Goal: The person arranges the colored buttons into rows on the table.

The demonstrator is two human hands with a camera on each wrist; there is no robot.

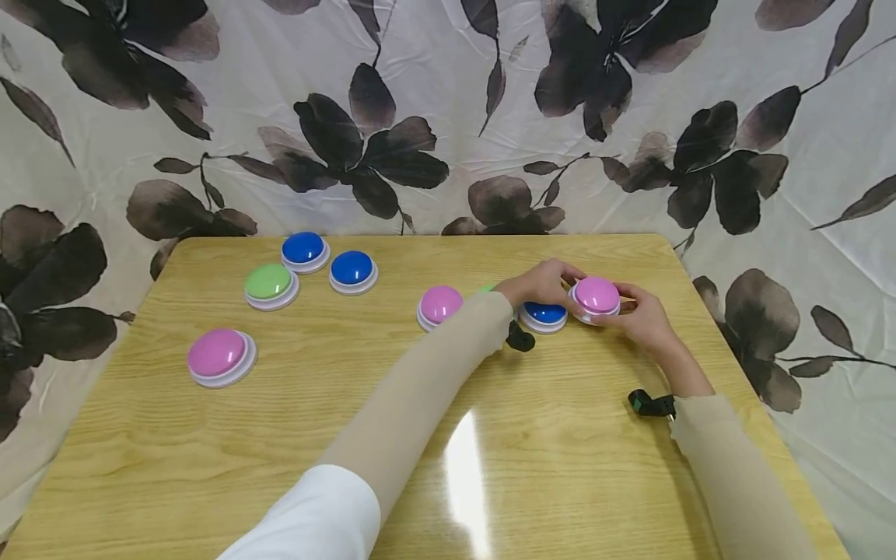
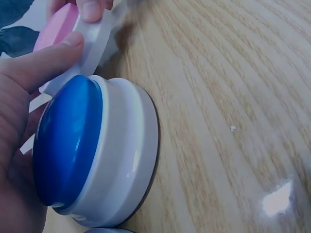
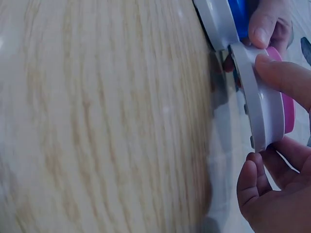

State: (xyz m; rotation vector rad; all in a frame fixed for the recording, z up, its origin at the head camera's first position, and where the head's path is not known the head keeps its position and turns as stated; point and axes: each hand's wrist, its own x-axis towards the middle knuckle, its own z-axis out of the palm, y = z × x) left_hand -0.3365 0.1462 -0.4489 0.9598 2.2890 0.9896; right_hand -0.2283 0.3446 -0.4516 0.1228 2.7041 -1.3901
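On the glossy wood-grain tabletop, a round pink dome button on a white plastic base sits nearest, at left. Farther back at right, the left hand and the right hand pinch opposite sides of a second white-based pink button, raised off the surface, just beside a round blue dome button. Beyond, at left, a green dome button stands before white fabric printed with dark flowers.
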